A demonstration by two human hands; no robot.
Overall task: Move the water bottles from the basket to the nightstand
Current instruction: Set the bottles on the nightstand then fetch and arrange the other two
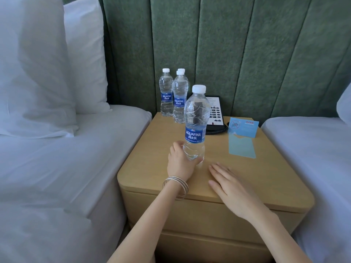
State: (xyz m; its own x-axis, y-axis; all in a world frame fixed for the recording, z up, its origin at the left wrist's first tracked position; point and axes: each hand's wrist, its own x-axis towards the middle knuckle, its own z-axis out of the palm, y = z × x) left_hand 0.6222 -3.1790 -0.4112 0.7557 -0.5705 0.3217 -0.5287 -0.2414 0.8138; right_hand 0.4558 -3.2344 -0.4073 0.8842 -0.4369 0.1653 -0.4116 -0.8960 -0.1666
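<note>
Hands (182, 160), ribbed clear bottle (196, 128) (upright), rounded nightstand (266, 177)

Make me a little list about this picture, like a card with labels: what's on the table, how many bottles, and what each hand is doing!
place: wooden nightstand between two white beds
bottles standing at back: three bottles, close together, caps on
bottle in front: water bottle, upright, base at the tabletop
left hand: wrapped around the front bottle's lower part, bangles on wrist
right hand: flat and open, holding nothing
other things: black telephone, blue card
basket: not in view
</note>
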